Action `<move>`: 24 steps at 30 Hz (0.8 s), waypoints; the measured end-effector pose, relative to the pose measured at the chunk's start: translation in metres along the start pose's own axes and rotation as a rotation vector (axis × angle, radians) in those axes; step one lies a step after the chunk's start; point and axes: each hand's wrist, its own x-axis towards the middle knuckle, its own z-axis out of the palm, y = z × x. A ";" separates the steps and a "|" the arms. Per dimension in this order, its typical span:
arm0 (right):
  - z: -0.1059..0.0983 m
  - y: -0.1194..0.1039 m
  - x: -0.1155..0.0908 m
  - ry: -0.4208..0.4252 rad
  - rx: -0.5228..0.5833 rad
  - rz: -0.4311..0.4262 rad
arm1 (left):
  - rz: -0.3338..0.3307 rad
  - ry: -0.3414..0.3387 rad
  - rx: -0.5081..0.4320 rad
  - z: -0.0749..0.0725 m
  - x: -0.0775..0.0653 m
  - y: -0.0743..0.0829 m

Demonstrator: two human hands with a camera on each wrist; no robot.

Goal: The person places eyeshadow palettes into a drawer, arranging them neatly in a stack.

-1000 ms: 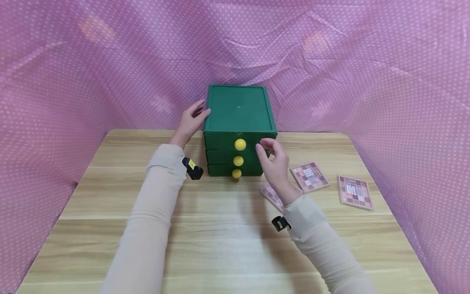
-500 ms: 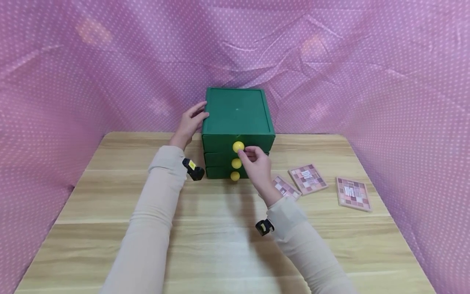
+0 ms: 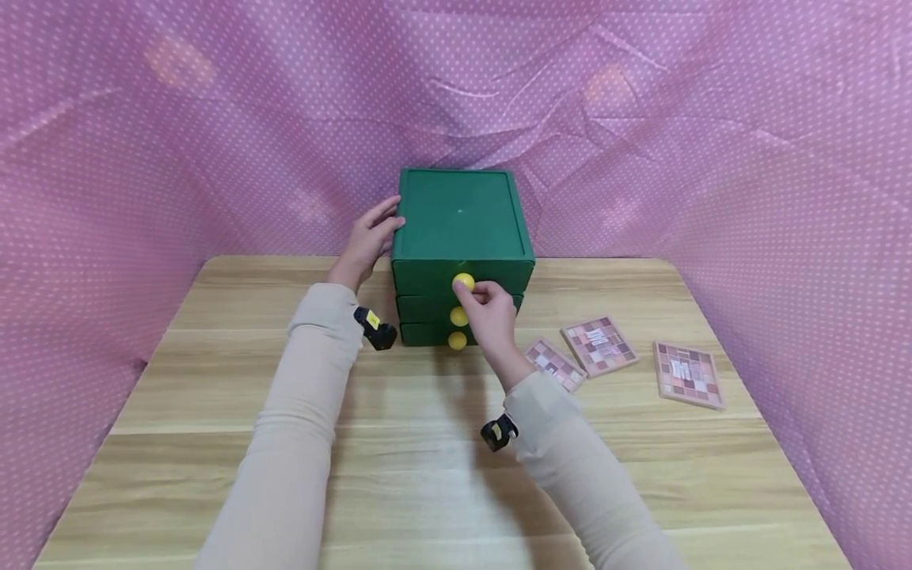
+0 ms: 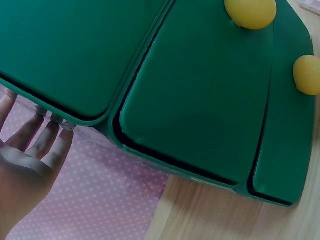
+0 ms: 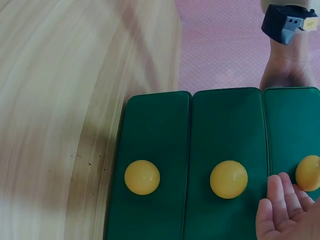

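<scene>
Pink polka-dot cloth [image 3: 784,174], creased and draped on three sides, encloses a wood-grain table [image 3: 406,483] in what looks like a makeshift recording booth. A person [image 3: 288,443] at the table wears a small black camera [image 3: 381,335] on each wrist, a sign of filming, and light leaves a pale sheen on the wood. Green drawers [image 3: 427,279] stand at the far end, near the cloth. The wider building cannot be told.

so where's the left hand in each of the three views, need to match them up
Head: the left hand is left of centre, by the green drawer unit.
Left wrist: left edge, mostly lower half.
Right wrist: upper right, partly hidden behind the unit.
Shared landmark: the unit's yellow knobs, visible in all three.
</scene>
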 end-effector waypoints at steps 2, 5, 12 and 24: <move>0.001 0.000 0.000 0.011 0.000 0.010 | -0.001 0.002 -0.002 0.000 0.000 0.000; 0.001 -0.001 0.000 0.019 0.002 0.023 | -0.002 0.014 0.008 0.001 -0.002 -0.001; 0.001 0.002 -0.003 0.009 0.041 0.056 | -0.001 0.018 0.024 0.001 -0.004 -0.002; 0.002 0.004 -0.015 0.013 0.118 0.101 | -0.013 0.011 0.032 0.000 -0.003 -0.003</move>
